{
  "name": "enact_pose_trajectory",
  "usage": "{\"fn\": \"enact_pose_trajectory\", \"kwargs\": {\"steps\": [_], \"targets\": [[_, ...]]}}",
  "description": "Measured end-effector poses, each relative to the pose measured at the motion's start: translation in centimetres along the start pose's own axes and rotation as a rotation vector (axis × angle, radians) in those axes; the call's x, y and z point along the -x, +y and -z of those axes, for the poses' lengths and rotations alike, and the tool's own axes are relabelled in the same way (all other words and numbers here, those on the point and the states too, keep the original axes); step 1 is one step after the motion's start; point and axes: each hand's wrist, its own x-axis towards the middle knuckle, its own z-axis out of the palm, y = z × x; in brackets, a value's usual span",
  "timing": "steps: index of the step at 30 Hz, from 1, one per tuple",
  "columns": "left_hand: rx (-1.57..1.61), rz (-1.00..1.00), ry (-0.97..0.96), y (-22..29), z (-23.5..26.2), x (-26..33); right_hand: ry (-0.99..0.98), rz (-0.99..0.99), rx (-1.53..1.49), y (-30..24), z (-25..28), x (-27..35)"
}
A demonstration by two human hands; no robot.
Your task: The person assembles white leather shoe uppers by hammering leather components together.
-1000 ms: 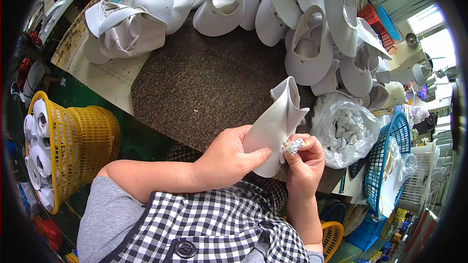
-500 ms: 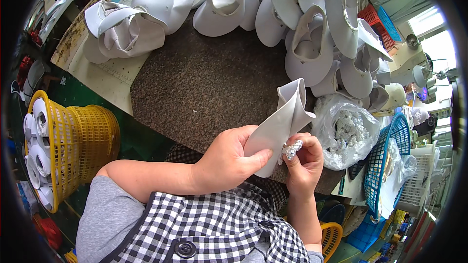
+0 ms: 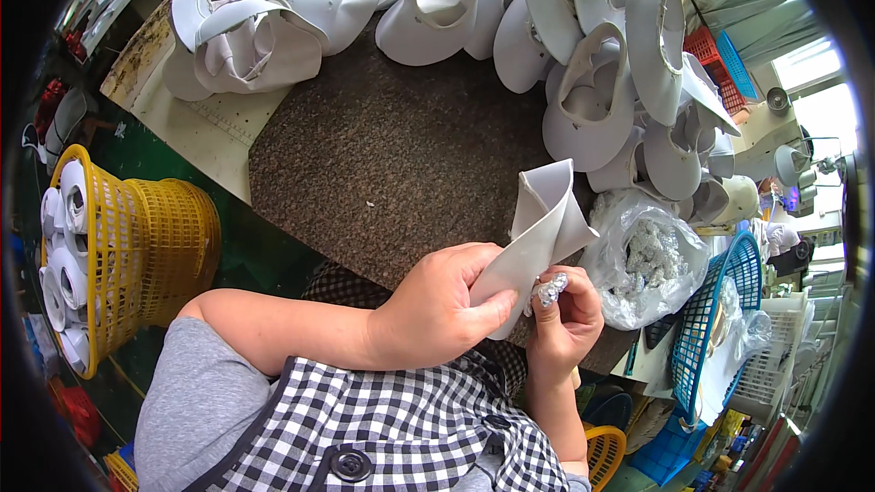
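My left hand (image 3: 445, 302) grips a curled white sun visor (image 3: 540, 241), its thumb along the near side and its other fingers behind. The visor is held above the table's near edge, bent so that its sides fold toward each other. At its right side, my right hand (image 3: 567, 326) pinches a small shiny silver ornament (image 3: 550, 290) between thumb and fingertips. The ornament is right beside the visor's lower edge; whether they touch, I cannot tell. Just right of that hand, a clear plastic bag (image 3: 605, 266) holds a heap of similar silver pieces (image 3: 650, 260).
White visors (image 3: 428, 35) are piled along the far and right sides of the dark speckled table (image 3: 383, 146). Stacked yellow baskets (image 3: 178, 237) with rolled white pieces stand at left. A blue basket (image 3: 743, 264) is at right, beyond the bag.
The whole view has shifted slightly. Both hands keep their holds, and the visor has tilted a little to the right. The silver ornament has turned slightly in my right fingers.
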Motion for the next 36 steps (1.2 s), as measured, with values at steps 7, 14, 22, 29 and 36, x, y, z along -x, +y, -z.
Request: {"fn": "enact_pose_trajectory", "kwargs": {"steps": [7,14,22,29,36], "targets": [[-0.459,-0.245,-0.040,0.8,0.7,-0.3,-0.041,-0.133,-0.077,0.3,0.2,-0.6],[-0.695,-0.550,0.027,-0.4,0.7,-1.0,0.073,-0.274,-0.152,1.6,0.1,-0.6],[-0.483,-0.374,-0.061,-0.1,1.2,-1.6,-0.009,-0.287,-0.315,1.5,0.5,-1.0],[-0.716,-0.511,-0.011,-1.0,0.7,-1.3,0.135,-0.274,-0.292,2.4,-0.7,-0.6],[-1.251,-0.855,0.132,-1.0,2.7,-1.4,-0.137,-0.379,-0.593,-1.1,-1.2,-0.5]]}}
